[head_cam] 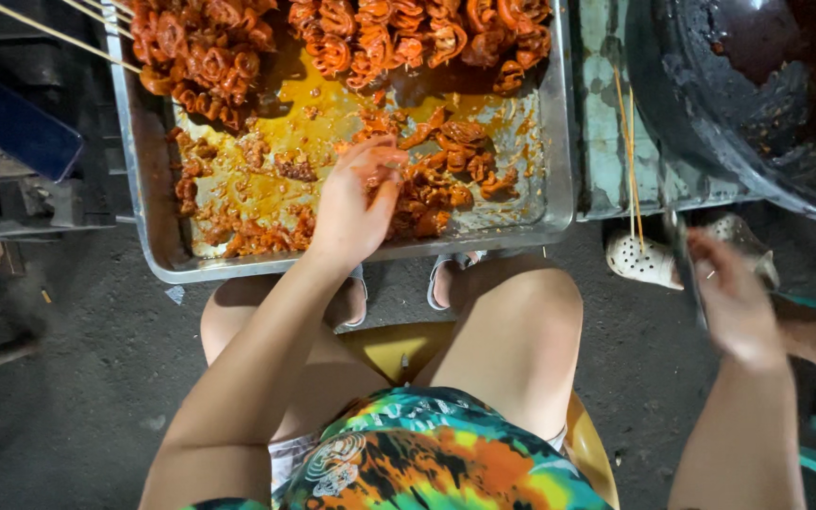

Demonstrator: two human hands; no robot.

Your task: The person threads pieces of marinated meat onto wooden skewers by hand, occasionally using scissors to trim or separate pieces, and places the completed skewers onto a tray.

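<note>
Bare knees sat nearest, above a yellow stool (399, 349). Farther off, the left hand (356, 203) pinched orange marinated meat pieces (427, 194) in a metal tray (559, 142). At right, the blurred right hand (734, 293) gripped a thin bamboo skewer (630, 151).

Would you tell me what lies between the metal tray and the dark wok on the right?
In the head view, between the metal tray and the dark wok lies a worn greenish surface with thin bamboo skewers resting on it.
</note>
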